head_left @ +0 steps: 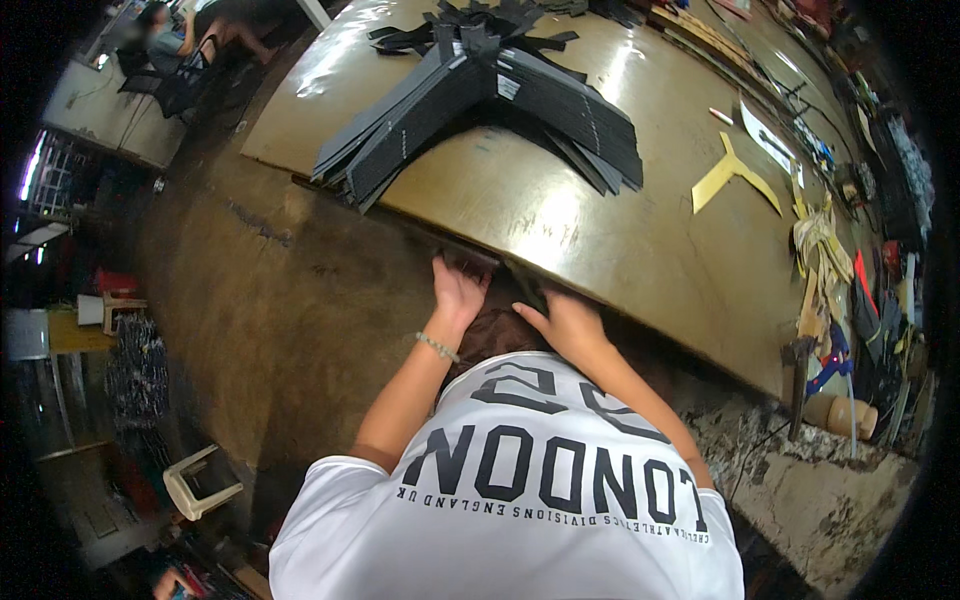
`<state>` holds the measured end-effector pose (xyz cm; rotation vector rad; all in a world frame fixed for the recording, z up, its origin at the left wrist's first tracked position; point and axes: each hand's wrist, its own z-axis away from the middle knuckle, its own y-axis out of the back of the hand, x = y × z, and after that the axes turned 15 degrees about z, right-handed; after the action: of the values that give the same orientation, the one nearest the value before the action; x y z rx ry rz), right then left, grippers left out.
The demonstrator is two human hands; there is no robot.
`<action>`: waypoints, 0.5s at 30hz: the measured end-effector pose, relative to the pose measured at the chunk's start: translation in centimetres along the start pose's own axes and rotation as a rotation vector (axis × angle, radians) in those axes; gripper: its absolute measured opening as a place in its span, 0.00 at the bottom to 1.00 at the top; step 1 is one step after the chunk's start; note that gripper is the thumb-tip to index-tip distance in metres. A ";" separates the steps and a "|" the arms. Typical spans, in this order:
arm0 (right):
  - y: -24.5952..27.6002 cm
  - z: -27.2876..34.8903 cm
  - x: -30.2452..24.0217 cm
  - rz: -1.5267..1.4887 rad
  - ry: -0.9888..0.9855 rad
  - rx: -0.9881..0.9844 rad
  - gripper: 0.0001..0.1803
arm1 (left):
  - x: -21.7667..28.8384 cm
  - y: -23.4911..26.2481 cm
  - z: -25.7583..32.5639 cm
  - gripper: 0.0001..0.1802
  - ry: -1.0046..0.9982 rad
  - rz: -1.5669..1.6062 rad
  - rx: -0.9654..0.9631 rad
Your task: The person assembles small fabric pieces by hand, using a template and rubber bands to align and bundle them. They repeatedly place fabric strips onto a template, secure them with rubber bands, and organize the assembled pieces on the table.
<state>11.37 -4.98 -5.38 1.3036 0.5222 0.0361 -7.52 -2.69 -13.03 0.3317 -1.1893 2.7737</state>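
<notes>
Both hands are low at the near edge of a large, shiny tan table (480, 200). My left hand (460, 295), with a beaded bracelet (437, 347) at its wrist, is turned palm up. Its fingers curl around something dark in the shadow just under the edge; I cannot make out what. To its right, my right hand (572, 325) reaches under the same edge. Its thumb sticks out to the left, while the other fingers are mostly hidden. A dark narrow strip (522, 280) shows between the hands.
On the table lies a stack of dark V-shaped sheets (400, 140), with loose dark strips behind. Farther right are a yellow Y-shaped piece (735, 175) and a bundle of pale straps (820, 240). A cream plastic stool (203, 480) stands lower left. Someone sits (165, 45) far left.
</notes>
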 end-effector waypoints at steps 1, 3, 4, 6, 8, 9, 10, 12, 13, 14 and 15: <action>-0.6 -0.6 -0.2 -0.078 -0.012 -0.043 0.25 | 0.4 0.8 0.4 0.35 0.001 -0.007 -0.010; -1.3 -0.7 0.1 -0.248 0.030 -0.085 0.18 | 1.4 3.0 1.1 0.29 0.026 -0.054 -0.064; -1.5 -0.7 0.4 -0.344 0.074 -0.111 0.18 | 2.3 4.4 1.6 0.25 0.045 -0.085 -0.046; -1.7 -0.4 0.9 -0.538 0.010 -0.223 0.18 | 4.2 6.9 2.2 0.17 -0.018 -0.202 -0.071; -1.6 -0.3 1.1 -0.428 0.068 -0.163 0.21 | 5.9 8.9 2.8 0.14 -0.132 -0.265 0.062; -1.6 -0.5 1.0 -0.361 0.095 -0.113 0.22 | 6.7 9.5 2.9 0.11 -0.198 -0.258 0.034; -1.6 -0.9 0.8 -0.294 0.131 -0.052 0.23 | 7.3 9.8 3.0 0.10 -0.245 -0.246 0.042; -1.8 -1.8 0.2 -0.214 0.068 -0.171 0.24 | 8.1 9.6 3.2 0.10 -0.317 -0.292 -0.043; -1.9 -2.1 0.0 -0.197 0.051 -0.228 0.25 | 8.4 9.2 3.5 0.11 -0.344 -0.351 -0.135; -2.0 -2.4 -0.2 -0.307 0.040 -0.256 0.25 | 8.6 8.5 3.8 0.13 -0.358 -0.407 -0.242; -2.1 -2.7 -0.4 -0.440 0.037 -0.284 0.25 | 8.9 7.7 4.2 0.12 -0.362 -0.496 -0.233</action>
<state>9.40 -3.23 -7.66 0.8928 0.7961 -0.2238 -16.91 -10.93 -13.46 0.9832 -1.2685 2.1813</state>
